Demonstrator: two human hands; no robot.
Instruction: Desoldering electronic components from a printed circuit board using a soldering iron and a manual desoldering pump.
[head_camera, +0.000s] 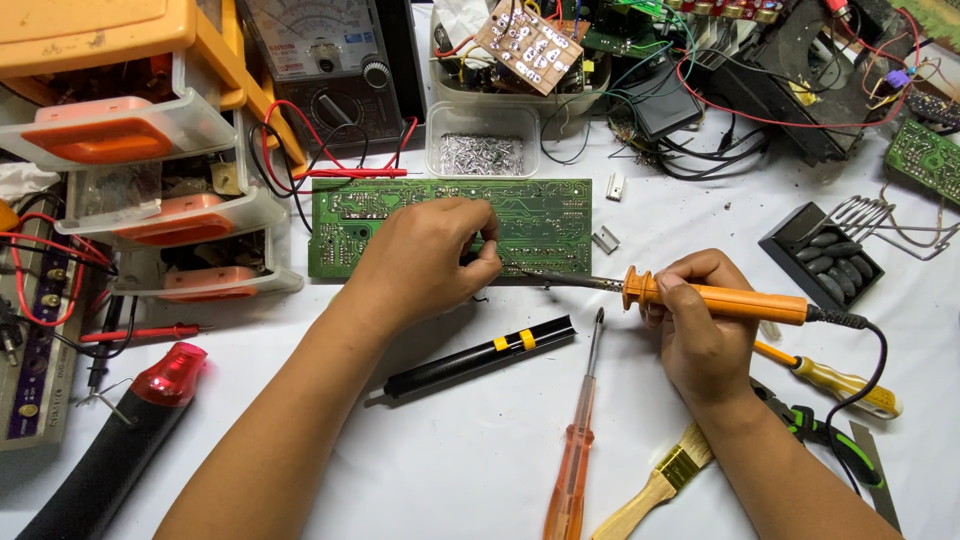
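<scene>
One clear tub (483, 140) of metal bits (482, 154)

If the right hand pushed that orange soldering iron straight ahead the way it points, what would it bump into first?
Probably the left hand. The right hand aims the soldering iron leftward, and its tip ends at that hand's fingertips, over the green circuit board. Depth is hard to judge.

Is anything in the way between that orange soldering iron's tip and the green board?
Only the person's own left hand: it rests on the green circuit board and its fingers cover the spot where the soldering iron, held by the right hand, points. Nothing else visibly blocks it.
</scene>
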